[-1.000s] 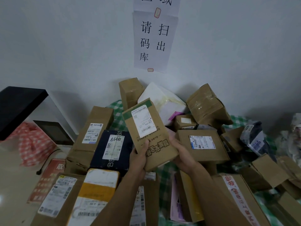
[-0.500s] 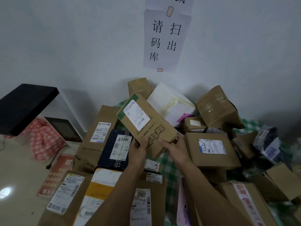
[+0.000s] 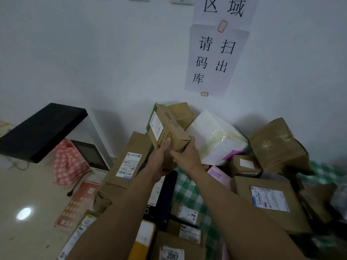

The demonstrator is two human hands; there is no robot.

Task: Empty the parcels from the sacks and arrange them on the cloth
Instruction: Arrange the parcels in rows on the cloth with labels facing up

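My left hand [image 3: 163, 150] grips the box [image 3: 167, 128] from below; my right hand [image 3: 185, 153] clasps its near right corner. I hold it raised over the parcel pile, before the white parcel [image 3: 216, 136]. Green cloth [image 3: 189, 192] lies beneath, seemingly checked.

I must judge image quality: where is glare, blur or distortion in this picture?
Head view: dim overall; a bright glare spot on the floor; the checked cloth smears at the right edge; wide-angle lens bends the forearms; the held box stays fairly sharp.
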